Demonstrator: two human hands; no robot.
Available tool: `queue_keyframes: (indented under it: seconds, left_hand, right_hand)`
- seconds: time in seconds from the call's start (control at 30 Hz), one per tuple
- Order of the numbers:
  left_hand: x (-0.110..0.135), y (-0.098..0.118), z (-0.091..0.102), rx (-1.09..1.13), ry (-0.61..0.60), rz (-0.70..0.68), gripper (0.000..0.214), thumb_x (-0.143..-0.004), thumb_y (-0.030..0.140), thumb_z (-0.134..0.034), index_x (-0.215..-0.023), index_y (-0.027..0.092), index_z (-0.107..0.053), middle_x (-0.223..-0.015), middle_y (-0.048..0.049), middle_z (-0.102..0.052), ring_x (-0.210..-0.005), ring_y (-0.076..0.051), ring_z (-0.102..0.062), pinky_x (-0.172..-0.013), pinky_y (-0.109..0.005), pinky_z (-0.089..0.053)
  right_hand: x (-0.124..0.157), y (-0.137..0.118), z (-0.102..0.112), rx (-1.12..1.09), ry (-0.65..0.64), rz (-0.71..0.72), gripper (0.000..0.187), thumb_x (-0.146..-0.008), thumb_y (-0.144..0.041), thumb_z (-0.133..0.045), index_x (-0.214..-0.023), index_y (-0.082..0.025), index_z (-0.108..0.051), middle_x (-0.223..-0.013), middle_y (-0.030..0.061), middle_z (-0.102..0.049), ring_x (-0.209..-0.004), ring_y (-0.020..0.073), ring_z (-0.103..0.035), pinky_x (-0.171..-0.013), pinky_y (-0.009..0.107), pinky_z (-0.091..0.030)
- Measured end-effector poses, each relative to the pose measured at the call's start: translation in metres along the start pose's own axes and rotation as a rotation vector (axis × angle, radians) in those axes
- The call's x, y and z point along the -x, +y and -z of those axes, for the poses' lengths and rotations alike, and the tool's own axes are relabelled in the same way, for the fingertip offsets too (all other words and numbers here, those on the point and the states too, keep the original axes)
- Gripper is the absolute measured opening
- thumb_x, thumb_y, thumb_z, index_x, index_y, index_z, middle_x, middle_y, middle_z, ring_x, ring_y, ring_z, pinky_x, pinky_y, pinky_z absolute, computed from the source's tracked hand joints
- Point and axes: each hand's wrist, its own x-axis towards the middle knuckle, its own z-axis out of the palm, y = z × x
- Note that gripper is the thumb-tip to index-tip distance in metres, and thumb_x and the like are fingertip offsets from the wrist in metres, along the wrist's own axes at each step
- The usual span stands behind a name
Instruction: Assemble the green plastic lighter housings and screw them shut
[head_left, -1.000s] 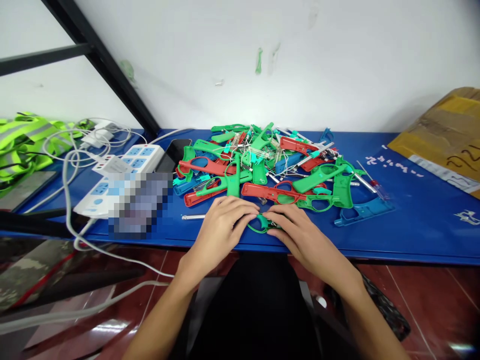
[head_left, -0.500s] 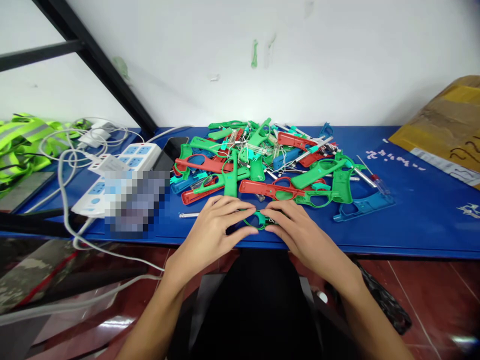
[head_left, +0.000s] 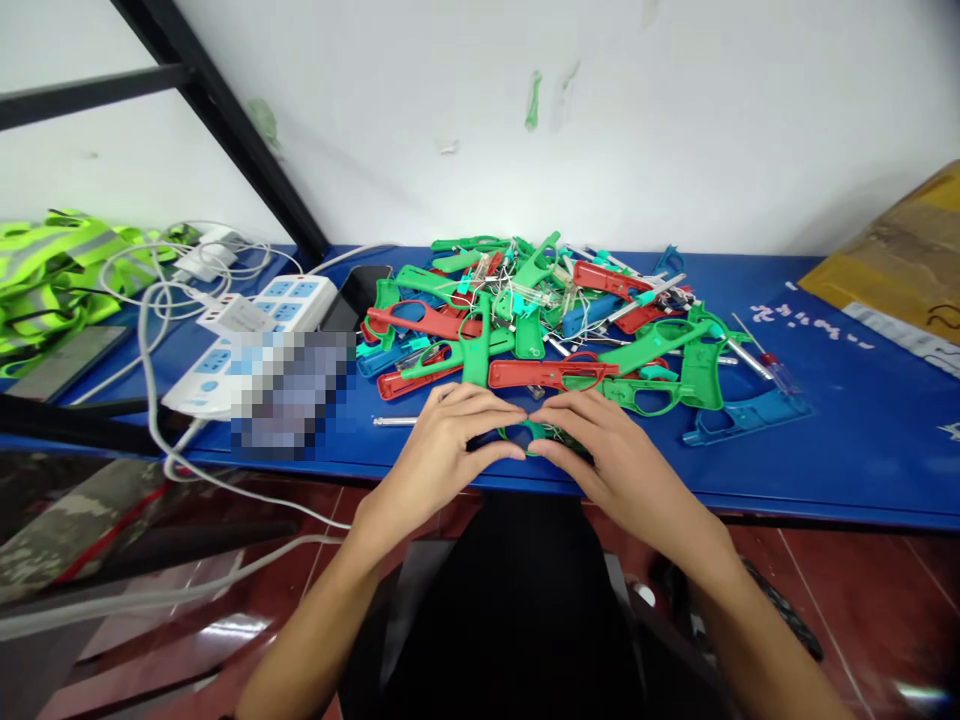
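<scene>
Near the table's front edge, my left hand and my right hand meet around a green lighter casing with a trigger ring and thin wires. The fingers of both hands are curled and pinch the casing from either side, covering much of it. Just beyond them lies a heap of lighter parts: a red casing half, a green casing half, wires and metal tubes. A metal tube rests left of my left hand.
A screwdriver lies by a blue casing half on the right. Farther right is a taped cardboard box. A white power strip, cables and a phone occupy the left, with a black frame post behind.
The view has turned slightly left, so the scene sits farther right. Both hands stay around the green lighter casing, with small finger shifts.
</scene>
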Motion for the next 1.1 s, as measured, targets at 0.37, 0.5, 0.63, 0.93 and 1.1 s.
queue_keyframes:
  seconds: [0.37,0.5,0.63,0.93,1.1]
  left_hand:
    - [0.002,0.000,-0.002,0.059,0.006,0.094,0.063,-0.098,0.037,-0.086,-0.155,0.030,-0.060,-0.128,-0.0022,-0.086,-0.121,-0.027,-0.073,-0.114,-0.046,-0.042]
    - [0.001,0.000,-0.002,0.044,-0.006,0.100,0.055,-0.098,0.037,-0.087,-0.148,0.031,-0.066,-0.126,-0.0008,-0.086,-0.118,-0.026,-0.072,-0.113,-0.045,-0.042]
    - [0.000,0.001,-0.001,0.033,-0.017,0.114,0.045,-0.099,0.038,-0.086,-0.142,0.031,-0.072,-0.127,-0.0018,-0.085,-0.117,-0.026,-0.072,-0.111,-0.045,-0.043]
    - [0.000,0.001,-0.001,0.037,0.006,0.055,0.021,-0.103,0.038,-0.079,-0.123,0.029,-0.082,-0.125,-0.0015,-0.085,-0.118,-0.026,-0.071,-0.111,-0.046,-0.041]
    - [0.001,0.000,-0.001,0.043,0.018,0.024,0.025,-0.099,0.042,-0.082,-0.117,0.026,-0.081,-0.128,-0.0024,-0.084,-0.120,-0.025,-0.072,-0.110,-0.044,-0.043]
  right_hand:
    - [-0.028,0.007,0.018,0.296,-0.173,0.213,0.018,-0.110,-0.031,-0.068,-0.119,-0.016,-0.074,-0.117,0.0136,-0.081,-0.107,0.0316,-0.074,-0.091,0.047,-0.059]
    - [-0.030,0.004,0.016,0.397,-0.194,0.271,0.017,-0.111,-0.029,-0.065,-0.117,-0.016,-0.075,-0.111,0.0141,-0.080,-0.102,0.0315,-0.073,-0.085,0.044,-0.058]
    - [-0.030,0.002,0.014,0.445,-0.192,0.290,0.017,-0.112,-0.028,-0.063,-0.118,-0.016,-0.074,-0.112,0.0144,-0.079,-0.102,0.0319,-0.073,-0.083,0.044,-0.059]
    - [-0.030,0.006,0.019,0.249,-0.191,0.232,0.014,-0.109,-0.026,-0.069,-0.117,-0.016,-0.074,-0.115,0.0136,-0.082,-0.109,0.0317,-0.077,-0.096,0.049,-0.066]
    - [-0.017,0.009,0.010,0.097,-0.051,0.206,0.023,-0.113,-0.030,-0.062,-0.129,-0.018,-0.074,-0.125,0.0145,-0.082,-0.116,0.0314,-0.077,-0.102,0.052,-0.066]
